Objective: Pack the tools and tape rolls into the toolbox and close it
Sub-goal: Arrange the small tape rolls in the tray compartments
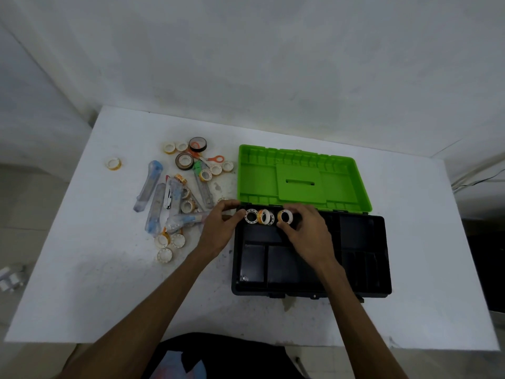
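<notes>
A small tape roll (285,216) is pinched upright in the right hand (306,233) at the far-left tray of the open toolbox (379,258) — best seated against its neighbours (258,216), steadied by the left hand (218,228), fingers loose, nothing held. Remaining rolls and tools (175,198) lie on the desk (82,269), left.

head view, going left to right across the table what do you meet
Lone tape roll → clear-packaged tools → orange-handled scissors → left hand → tape rolls standing in the toolbox tray → right hand pinching a roll → green lid → black toolbox's right wall.
</notes>
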